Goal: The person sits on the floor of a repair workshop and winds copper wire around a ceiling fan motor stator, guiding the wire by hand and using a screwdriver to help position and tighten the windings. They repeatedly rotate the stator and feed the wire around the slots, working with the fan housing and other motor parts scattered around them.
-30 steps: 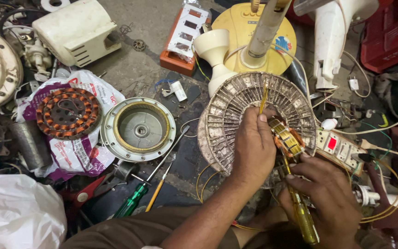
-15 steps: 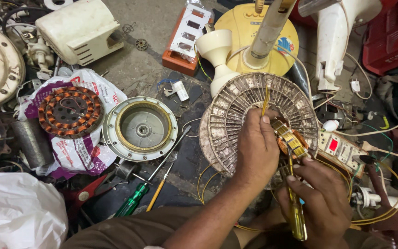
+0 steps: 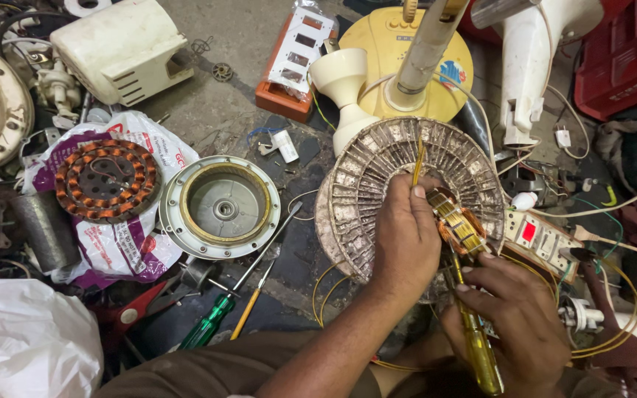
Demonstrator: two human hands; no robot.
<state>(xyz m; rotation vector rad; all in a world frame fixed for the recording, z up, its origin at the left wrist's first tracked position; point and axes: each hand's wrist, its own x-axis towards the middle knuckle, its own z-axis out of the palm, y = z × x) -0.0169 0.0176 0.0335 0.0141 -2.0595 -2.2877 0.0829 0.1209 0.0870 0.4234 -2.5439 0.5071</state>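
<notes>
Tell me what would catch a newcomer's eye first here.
First the big ribbed motor disc at centre right, with the left hand on it, pinching a yellow strip. The right hand just below works a yellow-handled screwdriver at the copper winding. To the left lie a second winding on a plastic bag and a round metal cover.

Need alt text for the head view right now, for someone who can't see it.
The left hand steadies a round ribbed fan motor while the right hand works a yellow-handled screwdriver at its copper windings. A copper stator, metal housing and green screwdriver lie left.
</notes>
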